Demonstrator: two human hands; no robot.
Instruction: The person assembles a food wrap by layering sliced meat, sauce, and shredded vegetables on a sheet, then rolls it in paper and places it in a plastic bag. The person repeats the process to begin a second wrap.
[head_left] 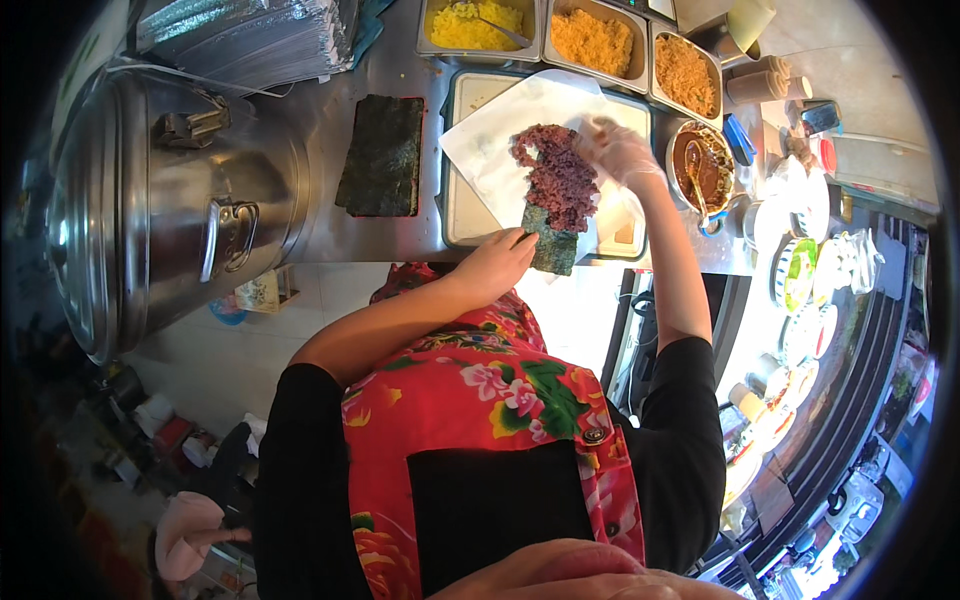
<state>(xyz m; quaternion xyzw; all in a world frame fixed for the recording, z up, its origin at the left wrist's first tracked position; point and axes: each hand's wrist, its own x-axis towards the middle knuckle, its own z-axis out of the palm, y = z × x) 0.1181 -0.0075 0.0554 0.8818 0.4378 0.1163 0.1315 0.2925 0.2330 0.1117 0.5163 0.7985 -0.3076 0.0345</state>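
Dark purple rice (562, 180) lies spread on a strip of seaweed (552, 250), over white paper (490, 135) on a cutting board (462, 225). The seaweed's near end shows bare at the board's front edge. My bare left hand (500, 265) grips that end at its left side, fingers closed on it. On the right, my right hand (618, 152) wears a clear plastic glove and is at the rice's upper right edge. Its fingers are blurred, so their closing cannot be made out. A stack of dark seaweed sheets (382, 155) lies left of the board.
Metal trays of yellow food (470, 30), orange shreds (592, 45) and browner shreds (685, 75) line the back. A bowl of brown sauce (703, 165) with a spoon stands right of my right hand. A large steel pot (170, 200) stands left. Another person (190, 535) is behind, lower left.
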